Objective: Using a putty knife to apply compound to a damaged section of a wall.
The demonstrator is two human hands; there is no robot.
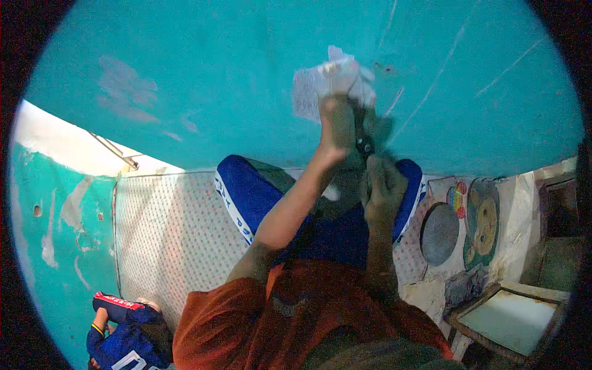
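Observation:
My left hand is raised to the teal surface in front of me, its blurred fingers at a crumpled white sheet or cloth; whether they grip it I cannot tell. Below and to the right, my right hand is closed at the lower end of a dark object, too blurred to name, that reaches up beside my left hand. Pale scuffs and scratches mark the teal surface.
My knees in blue trousers flank a dotted mat. A person in blue is at lower left. A dark round disc, a green padded item and a framed board lie at right.

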